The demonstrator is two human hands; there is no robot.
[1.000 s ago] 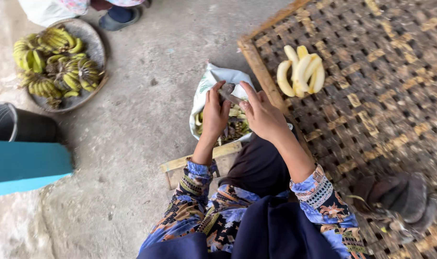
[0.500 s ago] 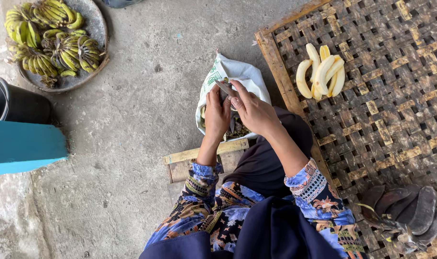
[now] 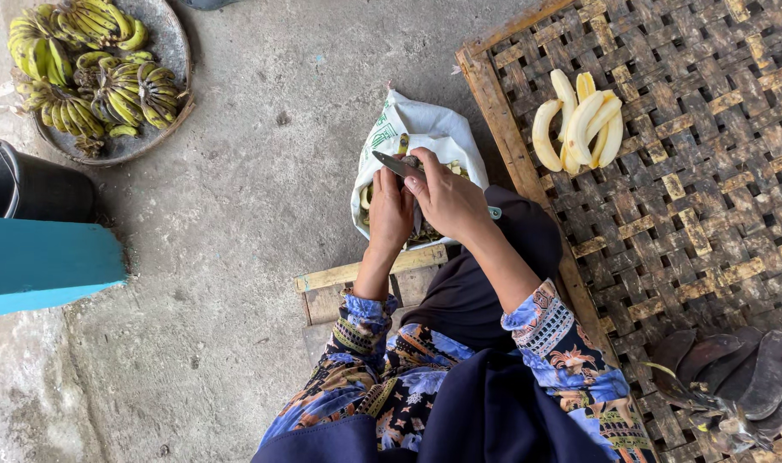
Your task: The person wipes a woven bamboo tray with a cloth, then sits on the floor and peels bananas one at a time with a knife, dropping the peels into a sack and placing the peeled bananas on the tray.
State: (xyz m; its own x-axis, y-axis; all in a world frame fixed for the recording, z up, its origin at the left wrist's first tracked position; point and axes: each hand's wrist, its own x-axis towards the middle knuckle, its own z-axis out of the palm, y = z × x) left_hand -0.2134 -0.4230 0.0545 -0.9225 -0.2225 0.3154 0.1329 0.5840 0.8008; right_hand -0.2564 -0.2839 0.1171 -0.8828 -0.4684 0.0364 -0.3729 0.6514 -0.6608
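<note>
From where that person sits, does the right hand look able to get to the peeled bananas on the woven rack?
Probably yes. The peeled bananas lie uncovered on the woven rack, just beyond the right hand, with nothing between. That hand is busy, though, seemingly with a knife over the white sack.

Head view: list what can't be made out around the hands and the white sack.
- What the left hand grips: covered by its own fingers.
- Handle of the knife: hidden under the right hand.
- Contents of the white sack: blocked by both hands.
- Black bucket: cut off by the left edge and the blue board.
</note>
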